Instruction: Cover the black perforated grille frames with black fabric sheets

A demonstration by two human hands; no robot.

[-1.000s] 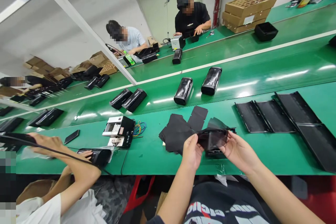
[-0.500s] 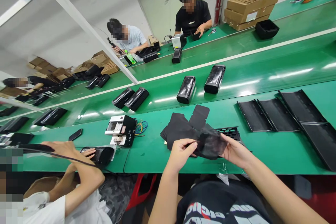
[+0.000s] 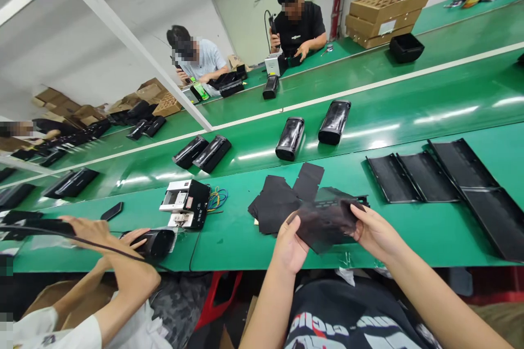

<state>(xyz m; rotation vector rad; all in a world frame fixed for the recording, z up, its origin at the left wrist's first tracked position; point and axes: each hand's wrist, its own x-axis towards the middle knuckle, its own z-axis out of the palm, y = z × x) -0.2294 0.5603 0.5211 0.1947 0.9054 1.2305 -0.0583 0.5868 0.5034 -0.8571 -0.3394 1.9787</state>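
Stretched between my two hands is a thin, see-through black mesh sheet (image 3: 323, 223). My left hand (image 3: 291, 242) pinches its left end between thumb and fingers. At the other end, my right hand (image 3: 370, 226) grips the upper right corner with the thumb on top. Through the sheet shows part of a slotted black plastic panel (image 3: 362, 200), mostly covered. Just left of the sheet, a loose pile of black sheets (image 3: 276, 204) lies fanned out on the green table (image 3: 233, 245).
Several curved black panels (image 3: 429, 177) lie at the right. Glossy black housings (image 3: 290, 139) sit on the green belt beyond. Left stands a small white-and-black machine (image 3: 186, 204) with wires. A co-worker's hand (image 3: 133, 240) rests on a black housing at my left; other people work across the belt.
The mesh sheet has been spread wider and flatter between my hands. My left hand has turned its palm up and shifted slightly right.
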